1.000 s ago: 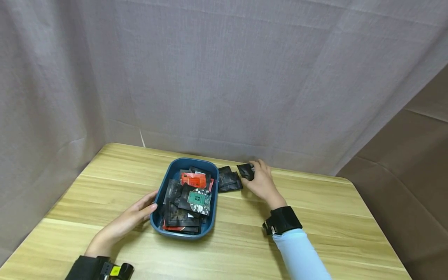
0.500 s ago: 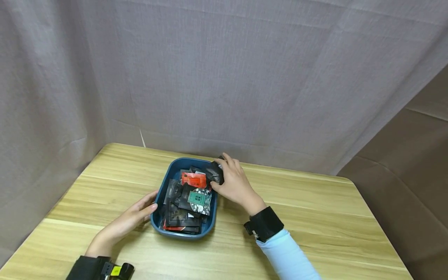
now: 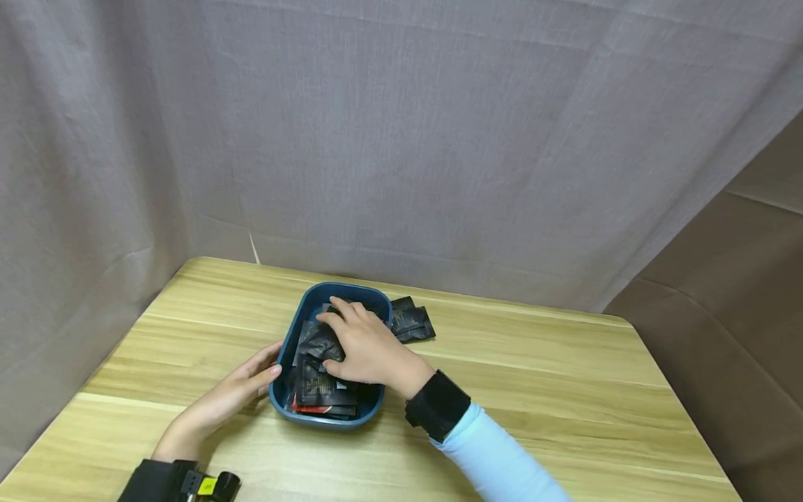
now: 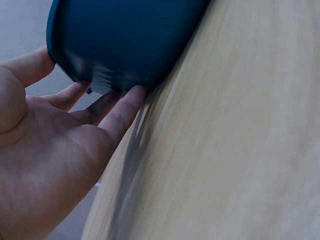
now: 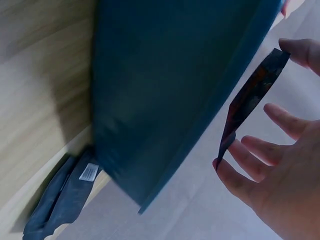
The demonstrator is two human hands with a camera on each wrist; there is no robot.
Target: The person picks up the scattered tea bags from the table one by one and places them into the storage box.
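A dark blue rectangular bin (image 3: 331, 423) stands on the table, holding several mostly black flat sachets (image 3: 326, 385) with some red showing. My left hand (image 3: 232, 392) rests against the bin's left outer wall. In the left wrist view its fingertips (image 4: 134, 94) touch the wall and the thumb meets the rim. Over the bin, my right hand (image 3: 371, 348) pinches a black sachet (image 5: 255, 92) by its edges between thumb and fingers. The right wrist view shows that sachet tilted beside the bin's rim. The hand hides part of the bin's contents in the head view.
A few overlapping black sachets (image 3: 410, 321) lie on the wooden table (image 3: 533, 404) against the bin's far right side. One bears a white barcode label (image 5: 89, 172). A grey cloth (image 3: 401, 139) hangs behind the table's back edge.
From the right of the loose sachets, my right hand has carried the black sachet leftward to above the middle of the bin. My left hand and the bin have stayed put.
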